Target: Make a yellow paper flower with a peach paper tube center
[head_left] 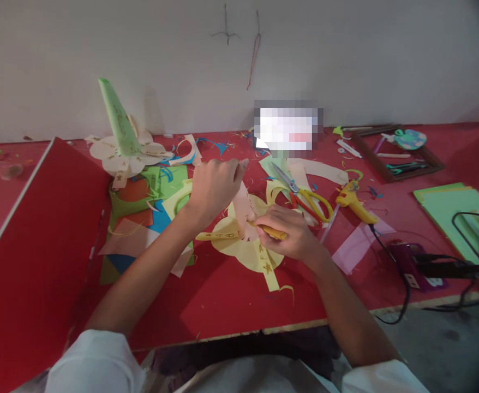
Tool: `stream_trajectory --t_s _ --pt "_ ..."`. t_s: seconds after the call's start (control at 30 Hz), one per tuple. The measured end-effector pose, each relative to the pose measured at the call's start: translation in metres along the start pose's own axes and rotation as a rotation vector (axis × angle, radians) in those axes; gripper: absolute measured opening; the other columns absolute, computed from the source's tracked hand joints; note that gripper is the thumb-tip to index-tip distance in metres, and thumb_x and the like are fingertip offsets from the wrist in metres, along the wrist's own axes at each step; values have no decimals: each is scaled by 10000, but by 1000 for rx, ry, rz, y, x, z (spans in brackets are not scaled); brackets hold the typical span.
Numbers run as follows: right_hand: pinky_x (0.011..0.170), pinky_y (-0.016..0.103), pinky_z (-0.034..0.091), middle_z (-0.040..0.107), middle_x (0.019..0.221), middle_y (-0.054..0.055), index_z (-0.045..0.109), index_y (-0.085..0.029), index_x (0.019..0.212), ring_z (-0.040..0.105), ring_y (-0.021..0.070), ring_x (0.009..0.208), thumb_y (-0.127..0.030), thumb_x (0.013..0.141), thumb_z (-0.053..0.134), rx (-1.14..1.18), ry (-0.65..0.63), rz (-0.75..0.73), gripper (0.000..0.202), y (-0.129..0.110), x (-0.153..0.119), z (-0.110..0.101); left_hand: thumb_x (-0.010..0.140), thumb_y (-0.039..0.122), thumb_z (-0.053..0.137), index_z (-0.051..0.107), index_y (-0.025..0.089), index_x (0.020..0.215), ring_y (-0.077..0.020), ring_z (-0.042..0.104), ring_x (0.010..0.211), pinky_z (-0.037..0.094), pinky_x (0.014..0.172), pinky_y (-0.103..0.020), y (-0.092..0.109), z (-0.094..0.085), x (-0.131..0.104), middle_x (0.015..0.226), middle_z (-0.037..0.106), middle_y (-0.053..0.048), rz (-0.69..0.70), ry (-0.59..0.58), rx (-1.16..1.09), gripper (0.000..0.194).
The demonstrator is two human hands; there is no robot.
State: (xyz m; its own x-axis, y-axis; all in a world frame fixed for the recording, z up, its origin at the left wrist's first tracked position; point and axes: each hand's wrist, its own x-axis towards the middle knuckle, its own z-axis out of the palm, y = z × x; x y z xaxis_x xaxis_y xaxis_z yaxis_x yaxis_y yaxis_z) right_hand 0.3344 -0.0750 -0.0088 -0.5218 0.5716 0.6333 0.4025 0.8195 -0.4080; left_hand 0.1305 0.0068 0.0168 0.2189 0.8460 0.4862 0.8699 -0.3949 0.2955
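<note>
On the red table stands a pink rolled paper piece [243,214], upright on a yellow flower-shaped paper base [231,252]. Yellow paper strips with gold writing and a star stick out from the base. My left hand [215,188] is closed at the top of the pink roll; most of its fingers are hidden behind the hand. My right hand [294,234] grips a gold marker [273,232], its tip against the lower part of the roll. Behind my right hand lie scissors [300,191] with yellow and red handles.
At the back left stands a green paper cone [119,117] on a pale flower base. Paper scraps [131,237] lie beside a red panel [30,245]. To the right are a yellow glue gun [356,202], a corded purple box [411,267], a brown frame [387,172] and green sheets [439,210].
</note>
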Motion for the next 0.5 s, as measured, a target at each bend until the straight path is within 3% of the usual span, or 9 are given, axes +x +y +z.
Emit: stream_trajectory --t_s 0.23,0.37,0.5 --pt "693 329 562 686 825 27 624 -241 1025 636 183 744 -89 958 623 -9 59 -2 166 0 0 0 1084 485 441 599 204 624 -180 455 524 209 565 -349 2 0 -1 518 516 -57 11 13 -36 561" --pt "630 313 521 612 709 -8 600 -245 900 574 166 654 -84 947 597 -18 49 2 168 -1 1 -1 1081 441 436 633 193 667 -181 486 546 213 576 -353 9 -8 1 569 560 -68 -70 -99 38 522" --pt "677 325 558 679 793 19 631 -240 999 630 178 718 -106 969 619 9 28 20 138 -1 -1 1 1082 427 435 694 188 738 -198 540 599 232 596 -355 16 -15 2 635 620 -89 -127 -180 79 492"
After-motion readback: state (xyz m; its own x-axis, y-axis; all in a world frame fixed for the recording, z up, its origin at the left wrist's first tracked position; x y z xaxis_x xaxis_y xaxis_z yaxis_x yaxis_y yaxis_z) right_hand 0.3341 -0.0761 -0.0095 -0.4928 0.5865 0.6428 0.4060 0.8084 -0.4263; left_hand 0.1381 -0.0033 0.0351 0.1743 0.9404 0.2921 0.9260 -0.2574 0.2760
